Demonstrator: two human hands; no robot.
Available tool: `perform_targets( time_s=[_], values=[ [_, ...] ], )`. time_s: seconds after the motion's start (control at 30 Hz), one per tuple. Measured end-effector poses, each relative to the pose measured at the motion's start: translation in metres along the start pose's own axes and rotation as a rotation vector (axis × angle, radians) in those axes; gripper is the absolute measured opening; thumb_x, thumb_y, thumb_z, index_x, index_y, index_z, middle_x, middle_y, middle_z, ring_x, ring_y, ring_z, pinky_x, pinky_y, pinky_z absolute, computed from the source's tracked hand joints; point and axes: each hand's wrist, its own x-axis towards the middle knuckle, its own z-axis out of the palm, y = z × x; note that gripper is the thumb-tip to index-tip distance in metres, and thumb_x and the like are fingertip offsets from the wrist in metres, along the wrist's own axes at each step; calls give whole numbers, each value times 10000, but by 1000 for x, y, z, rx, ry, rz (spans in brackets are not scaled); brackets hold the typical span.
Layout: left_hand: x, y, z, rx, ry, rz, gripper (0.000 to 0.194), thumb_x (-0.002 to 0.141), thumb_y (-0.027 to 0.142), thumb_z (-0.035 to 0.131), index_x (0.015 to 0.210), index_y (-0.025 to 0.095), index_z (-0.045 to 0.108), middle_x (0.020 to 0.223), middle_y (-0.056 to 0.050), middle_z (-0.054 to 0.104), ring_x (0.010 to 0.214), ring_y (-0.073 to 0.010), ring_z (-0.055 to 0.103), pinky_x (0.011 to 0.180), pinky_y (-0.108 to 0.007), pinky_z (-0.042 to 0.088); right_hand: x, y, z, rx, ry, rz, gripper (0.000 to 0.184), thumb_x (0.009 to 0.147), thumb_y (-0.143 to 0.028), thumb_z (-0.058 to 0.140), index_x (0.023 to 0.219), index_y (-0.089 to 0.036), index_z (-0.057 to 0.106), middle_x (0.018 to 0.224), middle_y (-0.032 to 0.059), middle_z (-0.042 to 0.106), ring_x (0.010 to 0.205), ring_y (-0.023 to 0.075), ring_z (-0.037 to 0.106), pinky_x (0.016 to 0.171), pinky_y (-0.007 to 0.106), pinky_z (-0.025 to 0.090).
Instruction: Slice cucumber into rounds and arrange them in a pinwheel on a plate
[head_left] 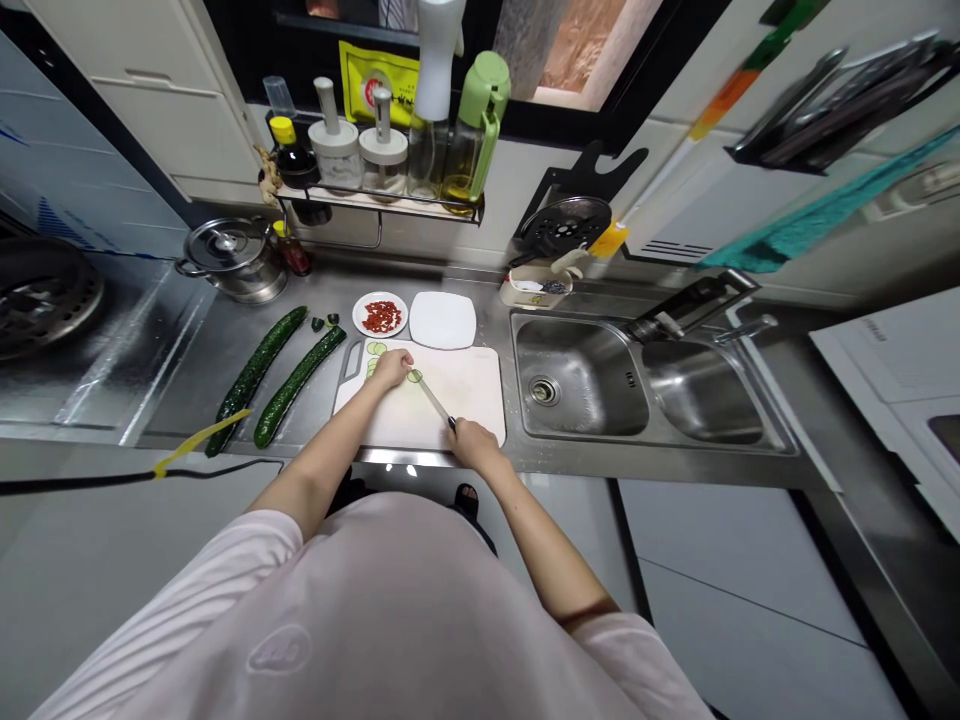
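On the white cutting board lies a thin cucumber slice, with the tip of a knife at it. My right hand is wrapped round the knife's black handle. My left hand has its fingers curled together, fingertips at the slice's left edge; the exact hold is partly hidden. More cucumber slices lie at the board's upper left, some covered by my left hand. Two whole-looking cucumbers rest on the counter left of the board, with small cut ends near them.
Behind the board stand a plate of chopped red pieces and a white square plate. A steel pot is at the back left. The double sink lies right. A rack with bottles and jars hangs above the counter.
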Motion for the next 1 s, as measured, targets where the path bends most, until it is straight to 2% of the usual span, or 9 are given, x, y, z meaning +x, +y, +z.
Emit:
perform_targets(
  time_s=[0.33, 0.77, 1.0],
  values=[
    [3, -5, 1, -18, 7, 50, 229, 714, 110, 579, 890, 166, 713, 842, -40, 704, 770, -149, 596, 745, -242, 443, 1, 0, -2, -5, -6, 4, 398, 960, -382, 343, 1131, -140, 609, 1110, 176, 662, 1026, 272, 638, 807, 345, 466],
    [0, 0, -3, -19, -24, 3, 218, 718, 107, 602, 894, 174, 710, 839, -31, 702, 772, -146, 598, 745, -236, 443, 2, 1, -2, 4, -17, 5, 405, 958, -392, 341, 1125, -142, 613, 1114, 176, 662, 1034, 285, 636, 803, 358, 471],
    [-2, 3, -6, -18, -21, -6, 244, 701, 106, 620, 916, 174, 712, 854, -36, 701, 789, -151, 594, 767, -244, 442, -9, 12, 6, -17, -12, 15, 382, 960, -386, 355, 1123, -143, 602, 1109, 175, 663, 1041, 277, 635, 812, 344, 460]
  ],
)
